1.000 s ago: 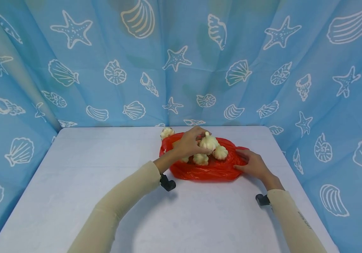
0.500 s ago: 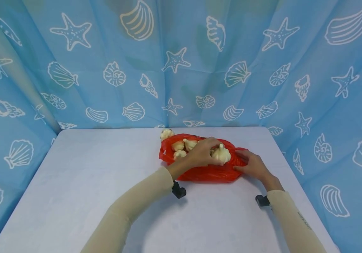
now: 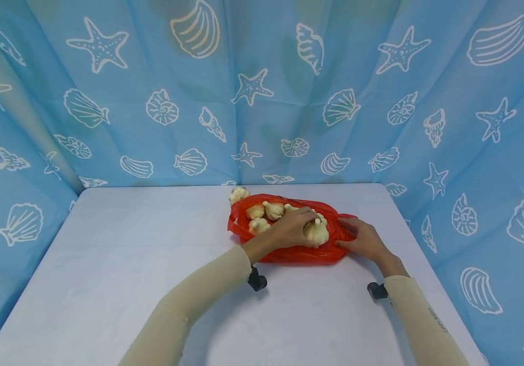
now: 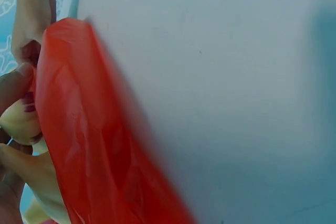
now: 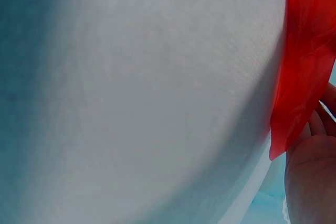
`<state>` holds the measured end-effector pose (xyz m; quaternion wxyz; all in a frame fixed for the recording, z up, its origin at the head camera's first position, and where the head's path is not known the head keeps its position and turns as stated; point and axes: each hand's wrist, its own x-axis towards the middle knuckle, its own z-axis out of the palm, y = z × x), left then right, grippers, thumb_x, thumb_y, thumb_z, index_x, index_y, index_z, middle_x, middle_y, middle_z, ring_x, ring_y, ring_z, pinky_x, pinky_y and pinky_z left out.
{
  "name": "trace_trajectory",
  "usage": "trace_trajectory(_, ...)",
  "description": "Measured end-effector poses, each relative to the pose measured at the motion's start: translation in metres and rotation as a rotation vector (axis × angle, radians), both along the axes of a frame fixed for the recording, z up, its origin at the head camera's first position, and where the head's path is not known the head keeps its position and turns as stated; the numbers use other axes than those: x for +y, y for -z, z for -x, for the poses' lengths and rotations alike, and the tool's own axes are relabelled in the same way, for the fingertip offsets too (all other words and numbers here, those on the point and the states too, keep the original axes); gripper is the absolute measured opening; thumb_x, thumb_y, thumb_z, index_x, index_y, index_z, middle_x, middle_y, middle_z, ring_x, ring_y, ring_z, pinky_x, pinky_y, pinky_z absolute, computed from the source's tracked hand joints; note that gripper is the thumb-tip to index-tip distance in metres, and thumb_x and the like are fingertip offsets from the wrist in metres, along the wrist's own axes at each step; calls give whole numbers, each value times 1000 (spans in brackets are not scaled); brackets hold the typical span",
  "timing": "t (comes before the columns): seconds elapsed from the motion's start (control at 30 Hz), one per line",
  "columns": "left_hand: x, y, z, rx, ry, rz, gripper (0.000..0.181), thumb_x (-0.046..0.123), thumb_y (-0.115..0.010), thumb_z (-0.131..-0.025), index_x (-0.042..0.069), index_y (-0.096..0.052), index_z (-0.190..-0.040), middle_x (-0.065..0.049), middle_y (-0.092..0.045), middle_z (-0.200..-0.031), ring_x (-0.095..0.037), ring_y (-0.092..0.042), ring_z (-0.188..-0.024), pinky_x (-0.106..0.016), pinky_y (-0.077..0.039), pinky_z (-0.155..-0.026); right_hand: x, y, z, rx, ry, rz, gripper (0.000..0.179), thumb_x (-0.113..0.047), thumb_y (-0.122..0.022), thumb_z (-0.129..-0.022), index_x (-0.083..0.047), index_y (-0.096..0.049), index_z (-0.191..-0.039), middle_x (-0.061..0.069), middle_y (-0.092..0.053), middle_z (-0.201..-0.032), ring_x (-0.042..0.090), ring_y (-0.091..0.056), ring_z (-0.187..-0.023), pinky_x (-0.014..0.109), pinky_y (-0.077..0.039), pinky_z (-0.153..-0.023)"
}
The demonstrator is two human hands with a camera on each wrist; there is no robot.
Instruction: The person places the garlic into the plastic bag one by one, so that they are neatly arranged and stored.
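Note:
In the head view a red plastic bag (image 3: 296, 255) lies on its side near the table's back edge, its mouth spread wide. My left hand (image 3: 291, 227) reaches into the mouth and grips a garlic bulb (image 3: 318, 233) low over the bag's right part. Left of that hand, several garlic bulbs (image 3: 273, 209) sit inside the bag. With thumb and fingers, my right hand (image 3: 366, 241) holds the bag's right end. The right wrist view shows that hand beside red plastic, its fingertips partly hidden. In the left wrist view a bulb (image 4: 23, 121) appears between fingers, partly cut off.
Another garlic bulb (image 3: 239, 194) rests outside the bag, behind its left corner. The white table (image 3: 129, 264) extends to the left and in front. A blue shell-patterned curtain (image 3: 262, 122) hangs behind and along both sides.
My left hand has carried its garlic bulb rightward and down into the bag's right part, uncovering bulbs at the left. My right hand stays on the bag.

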<state>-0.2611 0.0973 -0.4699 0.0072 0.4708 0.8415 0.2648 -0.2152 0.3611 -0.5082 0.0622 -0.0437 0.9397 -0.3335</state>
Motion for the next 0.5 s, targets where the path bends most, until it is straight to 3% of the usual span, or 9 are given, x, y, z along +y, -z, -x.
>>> trace_trajectory(0.5,-21,5,2,-70,-31,32,61,36,-80,-80,9,-58,-131,-2,-56,-128,-13,-50,-116,-22,-44,-98,-3,-1,-2,-6,23,4,86,-26,-86,-74,-8,-42,-146,17,-46,-143,40,-42,-130,49,-53,-86)
